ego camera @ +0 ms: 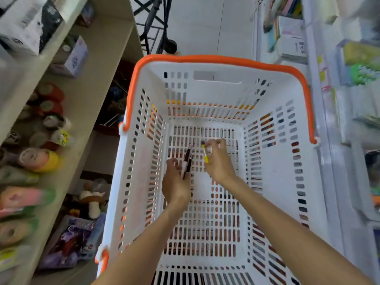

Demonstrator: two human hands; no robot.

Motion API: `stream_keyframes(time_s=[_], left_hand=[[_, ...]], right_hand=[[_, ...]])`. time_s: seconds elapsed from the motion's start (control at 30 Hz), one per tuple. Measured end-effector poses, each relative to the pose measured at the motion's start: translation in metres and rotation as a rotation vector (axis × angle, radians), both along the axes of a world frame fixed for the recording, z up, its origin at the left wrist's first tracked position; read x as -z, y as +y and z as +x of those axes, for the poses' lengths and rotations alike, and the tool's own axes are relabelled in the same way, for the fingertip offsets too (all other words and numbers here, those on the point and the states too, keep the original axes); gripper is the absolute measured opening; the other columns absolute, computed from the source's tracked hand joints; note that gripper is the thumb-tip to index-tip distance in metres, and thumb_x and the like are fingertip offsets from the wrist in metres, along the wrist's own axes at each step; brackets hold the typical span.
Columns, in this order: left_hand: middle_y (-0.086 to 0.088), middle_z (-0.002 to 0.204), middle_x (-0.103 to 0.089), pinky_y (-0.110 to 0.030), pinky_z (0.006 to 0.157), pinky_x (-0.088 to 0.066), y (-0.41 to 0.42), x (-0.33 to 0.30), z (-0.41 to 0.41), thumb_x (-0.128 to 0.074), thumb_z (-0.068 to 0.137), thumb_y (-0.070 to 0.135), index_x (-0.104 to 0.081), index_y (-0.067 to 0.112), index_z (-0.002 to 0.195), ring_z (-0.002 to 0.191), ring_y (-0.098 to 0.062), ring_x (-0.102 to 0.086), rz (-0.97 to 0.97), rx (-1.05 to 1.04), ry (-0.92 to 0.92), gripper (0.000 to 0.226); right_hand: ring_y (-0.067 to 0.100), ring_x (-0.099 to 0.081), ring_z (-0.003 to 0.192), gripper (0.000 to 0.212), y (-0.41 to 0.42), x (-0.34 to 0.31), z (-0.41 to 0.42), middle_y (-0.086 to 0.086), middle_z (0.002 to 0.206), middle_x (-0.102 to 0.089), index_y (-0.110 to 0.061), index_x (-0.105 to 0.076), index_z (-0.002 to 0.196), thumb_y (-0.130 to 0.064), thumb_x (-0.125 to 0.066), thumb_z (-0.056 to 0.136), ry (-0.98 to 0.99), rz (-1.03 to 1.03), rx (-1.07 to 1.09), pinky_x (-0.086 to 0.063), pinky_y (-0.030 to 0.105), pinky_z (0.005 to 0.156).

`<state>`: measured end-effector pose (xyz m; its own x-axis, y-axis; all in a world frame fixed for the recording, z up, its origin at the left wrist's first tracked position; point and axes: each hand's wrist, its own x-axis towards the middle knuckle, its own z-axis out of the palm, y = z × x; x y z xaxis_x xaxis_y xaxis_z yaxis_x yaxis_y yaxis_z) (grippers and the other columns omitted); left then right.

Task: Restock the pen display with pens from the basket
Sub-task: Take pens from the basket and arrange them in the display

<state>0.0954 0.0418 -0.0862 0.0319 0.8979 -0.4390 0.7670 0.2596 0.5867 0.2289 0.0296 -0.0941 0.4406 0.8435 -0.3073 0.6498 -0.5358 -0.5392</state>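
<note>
One white plastic basket [273, 177] fills the view, its walls and floor slotted in rows of small rectangular holes, with one orange handle [205, 58] lying round its far rim. A beige shelf unit [96, 64] stands to its left, carrying boxes and blurred rolls of tape; white racks of stationery [349, 79] stand to its right. Two bare forearms reach down into the basket. The left hand [174, 184] holds what look like two dark pens [186, 161], slim and straight, its fingers curled loosely about them. The right hand [218, 159] pinches one yellow pen [206, 155] between thumb and fingers, just above the basket floor.
</note>
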Motion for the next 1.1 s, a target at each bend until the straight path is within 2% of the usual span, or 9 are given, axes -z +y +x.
stream_keyframes(time_s=[0.1, 0.2, 0.37, 0.53, 0.7, 0.8, 0.87, 0.97, 1.1], left_hand=[[0.001, 0.106, -0.065, -0.027, 0.068, -0.039, 0.003, -0.001, 0.004, -0.062, 0.091, 0.027, -0.055, 0.018, 0.111, 0.084, -0.018, -0.058, -0.049, 0.041, 0.026, 0.024], [0.001, 0.109, -0.067, -0.025, 0.075, -0.042, 0.006, -0.001, 0.006, -0.062, 0.091, 0.031, -0.059, 0.017, 0.114, 0.096, -0.019, -0.062, -0.109, 0.123, 0.013, 0.028], [-0.01, 0.119, -0.066, -0.031, 0.086, -0.051, 0.014, 0.008, 0.004, -0.058, 0.093, 0.019, -0.063, 0.007, 0.12, 0.097, -0.025, -0.062, -0.318, 0.163, -0.155, 0.03], [-0.016, 0.121, -0.062, -0.04, 0.094, -0.052, 0.007, -0.003, -0.002, -0.055, 0.096, 0.029, -0.056, 0.006, 0.121, 0.107, -0.03, -0.061, -0.548, 0.102, -0.304, 0.034], [-0.013, 0.105, -0.062, -0.034, 0.08, -0.053, -0.014, -0.029, -0.016, -0.056, 0.095, 0.036, -0.049, 0.005, 0.132, 0.092, -0.024, -0.061, -0.611, 0.042, -0.343, 0.049], [-0.013, 0.093, -0.068, -0.028, 0.068, -0.054, -0.029, -0.06, -0.02, -0.051, 0.097, 0.032, -0.059, 0.005, 0.11, 0.081, -0.023, -0.066, -0.648, 0.047, -0.477, 0.031], [-0.018, 0.105, -0.07, -0.028, 0.071, -0.057, -0.037, -0.082, -0.022, -0.048, 0.099, 0.03, -0.059, 0.01, 0.101, 0.094, -0.029, -0.069, -0.657, 0.096, -0.542, 0.024], [-0.013, 0.101, -0.07, -0.031, 0.075, -0.059, -0.046, -0.12, -0.027, -0.046, 0.1, 0.033, -0.059, 0.012, 0.104, 0.086, -0.021, -0.07, -0.648, 0.166, -0.578, 0.025], [-0.017, 0.093, -0.063, -0.03, 0.069, -0.057, -0.054, -0.163, -0.038, -0.048, 0.098, 0.033, -0.056, 0.003, 0.117, 0.072, -0.021, -0.063, -0.676, 0.233, -0.665, 0.036]], right_hand=[[0.012, -0.052, 0.066, 0.03, -0.021, 0.005, -0.016, -0.002, 0.096, -0.048, -0.017, -0.052, 0.109, -0.002, -0.065, 0.086, 0.35, 0.031, 0.229, -0.049, 0.025, 0.06], [0.009, -0.059, 0.08, 0.037, -0.034, 0.011, -0.03, -0.001, 0.093, -0.062, -0.007, -0.061, 0.118, -0.001, -0.069, 0.082, 0.458, 0.03, 0.306, -0.046, 0.007, 0.069], [0.018, -0.062, 0.103, 0.036, -0.037, -0.001, -0.034, 0.012, 0.117, -0.066, -0.003, -0.063, 0.12, 0.006, -0.062, 0.085, 0.704, 0.006, 0.51, -0.049, 0.029, 0.095], [0.024, -0.063, 0.108, 0.041, -0.046, -0.017, -0.03, 0.012, 0.122, -0.062, -0.001, -0.057, 0.126, 0.006, -0.06, 0.087, 0.907, -0.135, 0.501, -0.052, 0.026, 0.089], [0.018, -0.064, 0.099, 0.03, -0.065, -0.049, -0.033, 0.01, 0.114, -0.065, -0.002, -0.062, 0.118, 0.005, -0.057, 0.089, 0.941, -0.148, 0.429, -0.054, 0.025, 0.083], [0.018, -0.066, 0.096, 0.035, -0.077, -0.078, -0.036, 0.013, 0.119, -0.065, -0.002, -0.059, 0.124, 0.001, -0.06, 0.089, 0.913, -0.124, 0.427, -0.055, 0.019, 0.072], [0.012, -0.065, 0.087, 0.036, -0.084, -0.102, -0.037, 0.011, 0.121, -0.065, -0.006, -0.06, 0.124, -0.005, -0.064, 0.088, 0.826, -0.104, 0.419, -0.053, 0.016, 0.067], [0.011, -0.06, 0.101, 0.038, -0.098, -0.137, -0.034, 0.0, 0.121, -0.063, -0.013, -0.063, 0.123, -0.023, -0.068, 0.086, 0.607, -0.059, 0.286, -0.048, 0.021, 0.085], [0.001, -0.055, 0.082, 0.034, -0.113, -0.175, -0.033, -0.01, 0.098, -0.062, -0.017, -0.066, 0.117, -0.027, -0.07, 0.085, 0.593, 0.018, 0.215, -0.042, 0.014, 0.067]])
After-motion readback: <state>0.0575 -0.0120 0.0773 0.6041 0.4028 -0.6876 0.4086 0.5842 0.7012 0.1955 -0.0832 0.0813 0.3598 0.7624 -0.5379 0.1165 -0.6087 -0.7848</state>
